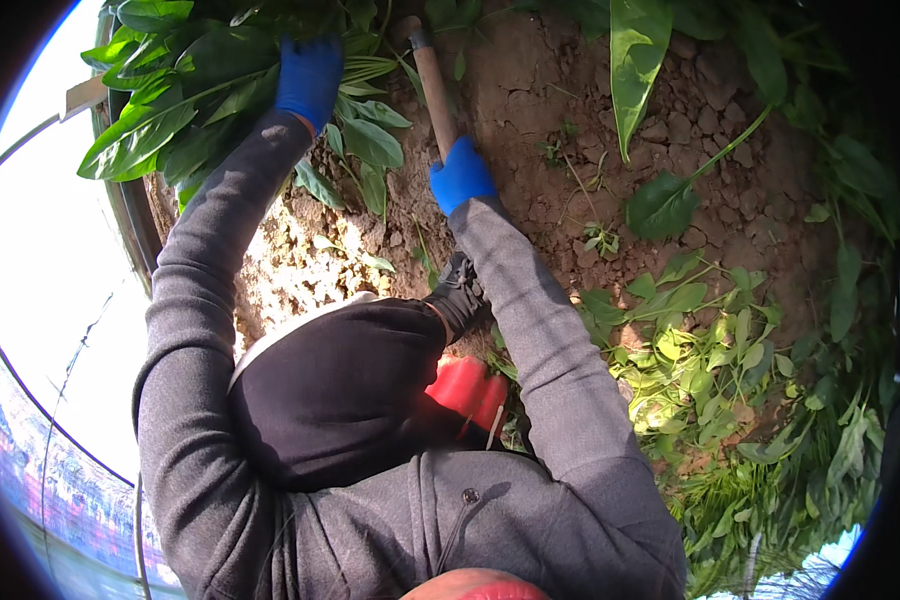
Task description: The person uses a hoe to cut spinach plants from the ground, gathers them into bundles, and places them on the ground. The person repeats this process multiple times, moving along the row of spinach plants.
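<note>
My left hand [310, 84], in a blue glove, is closed around a bunch of broad-leaved greens [221, 82] that look like spinach. The leaves fan out to its left, and pale stems show on its right; the fingertips are hidden among the foliage. In my right hand [463, 175], also blue-gloved, is the wooden handle [435, 94] of a hand tool. A metal collar [418, 37] joins the handle to a head that is mostly hidden near the plants, so its kind is unclear. Brown soil lies under the tool.
A red object [469, 394], perhaps a low seat, is beside my bent leg [337, 390]. My dark shoe [459, 292] rests on the soil [525, 97]. Loose leafy greens [690, 360] lie at the right. Clear plastic sheeting [60, 420] and a dark rail [136, 217] border the left.
</note>
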`<state>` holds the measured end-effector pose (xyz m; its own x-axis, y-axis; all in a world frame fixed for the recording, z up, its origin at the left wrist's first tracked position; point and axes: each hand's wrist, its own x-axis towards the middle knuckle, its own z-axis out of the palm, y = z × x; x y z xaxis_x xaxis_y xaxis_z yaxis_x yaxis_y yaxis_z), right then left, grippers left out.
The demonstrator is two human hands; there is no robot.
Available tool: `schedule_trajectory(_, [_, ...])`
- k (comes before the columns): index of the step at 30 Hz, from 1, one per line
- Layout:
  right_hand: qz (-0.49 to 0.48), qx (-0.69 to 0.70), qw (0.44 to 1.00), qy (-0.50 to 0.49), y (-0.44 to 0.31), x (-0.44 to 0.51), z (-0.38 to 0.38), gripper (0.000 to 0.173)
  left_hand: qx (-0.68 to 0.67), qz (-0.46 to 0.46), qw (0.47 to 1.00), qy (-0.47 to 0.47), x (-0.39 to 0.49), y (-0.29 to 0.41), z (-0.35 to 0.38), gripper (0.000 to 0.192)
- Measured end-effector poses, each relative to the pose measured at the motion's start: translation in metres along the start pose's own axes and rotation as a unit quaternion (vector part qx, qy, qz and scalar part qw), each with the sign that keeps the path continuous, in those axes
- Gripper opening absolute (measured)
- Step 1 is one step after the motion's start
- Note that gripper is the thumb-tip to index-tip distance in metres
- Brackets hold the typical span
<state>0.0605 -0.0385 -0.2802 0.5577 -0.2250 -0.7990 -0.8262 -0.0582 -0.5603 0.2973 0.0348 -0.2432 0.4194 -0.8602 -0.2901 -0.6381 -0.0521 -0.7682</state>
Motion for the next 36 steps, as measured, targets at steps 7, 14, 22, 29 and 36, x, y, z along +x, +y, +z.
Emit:
schedule_trajectory(7, [-0.002, 0.009, 1.000, -0.014, 0.038, -0.029, 0.014, 0.044, 0.003, 0.024, 1.000, -0.001, 0.012, -0.013, 0.002, 0.042])
schedule_trajectory(14, [-0.042, 0.193, 0.975, 0.102, 0.049, -0.047, 0.023, 0.038, -0.025, 0.023, 0.999, 0.016, 0.004, -0.036, 0.021, 0.044])
schedule_trajectory(22, [-0.052, 0.389, 0.917, 0.069, 0.070, -0.067, -0.019, 0.023, -0.134, 0.082, 0.987, 0.020, -0.017, -0.064, -0.002, 0.082])
schedule_trajectory(29, [-0.031, 0.507, 0.861, -0.036, 0.119, -0.129, -0.059, 0.018, -0.306, 0.169, 0.930, 0.111, -0.049, -0.096, -0.046, 0.087])
schedule_trajectory(36, [0.016, 0.420, 0.906, -0.046, 0.193, -0.238, -0.118, 0.018, -0.383, 0.190, 0.875, 0.227, -0.094, -0.107, -0.066, 0.082])
